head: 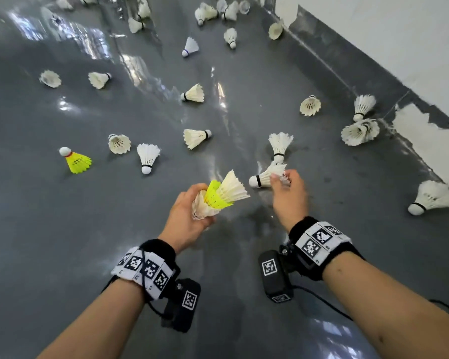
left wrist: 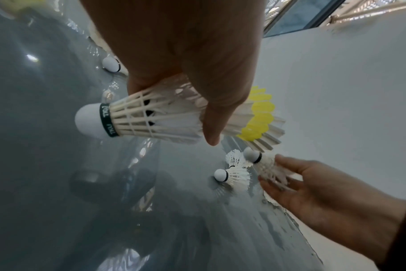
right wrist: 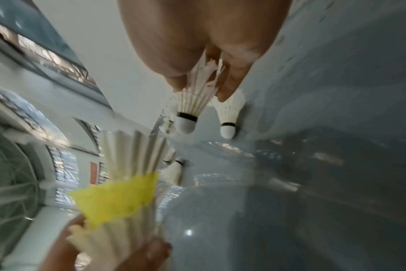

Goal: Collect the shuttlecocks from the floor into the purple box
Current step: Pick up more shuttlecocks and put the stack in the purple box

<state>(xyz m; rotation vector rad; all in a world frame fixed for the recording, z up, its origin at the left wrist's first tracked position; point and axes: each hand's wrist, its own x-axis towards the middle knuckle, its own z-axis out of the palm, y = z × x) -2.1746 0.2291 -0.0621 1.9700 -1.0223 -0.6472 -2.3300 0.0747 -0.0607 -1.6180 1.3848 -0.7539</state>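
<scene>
Head view first: the left hand (head: 189, 216) is curled round a nested stack of shuttlecocks (head: 219, 196) — white ones with a yellow one pushed inside. Just to its right, the right hand (head: 288, 193) pinches the feather end of a white shuttlecock (head: 266, 176), its cork tip pointing left. Another white one (head: 280, 146) stands just beyond it, feathers up. Many more lie all over the shiny grey floor (head: 62, 216), far and near. A yellow shuttlecock (head: 75, 159) sits on the left, well apart from the hands. A white wall (head: 399, 35) runs along the right side. The purple box does not show in any view.

Left wrist view: the thumb and fingers (left wrist: 211, 117) wrap round the white skirt of the stack (left wrist: 151, 119). Its white cork with a dark band points left, and yellow feathers (left wrist: 260, 117) poke out at the right. Lower right, the other hand (left wrist: 313, 190) holds its shuttlecock (left wrist: 267, 165) with the fingers only loosely bent.

Right wrist view: two fingertips (right wrist: 230, 88) squeeze the feathers of the white shuttlecock (right wrist: 192, 102) — its cork hangs down. A second white one (right wrist: 230, 113) lies on the floor just beside it. Near the bottom left, the stack (right wrist: 118, 198) shows up blurry, white and yellow.
</scene>
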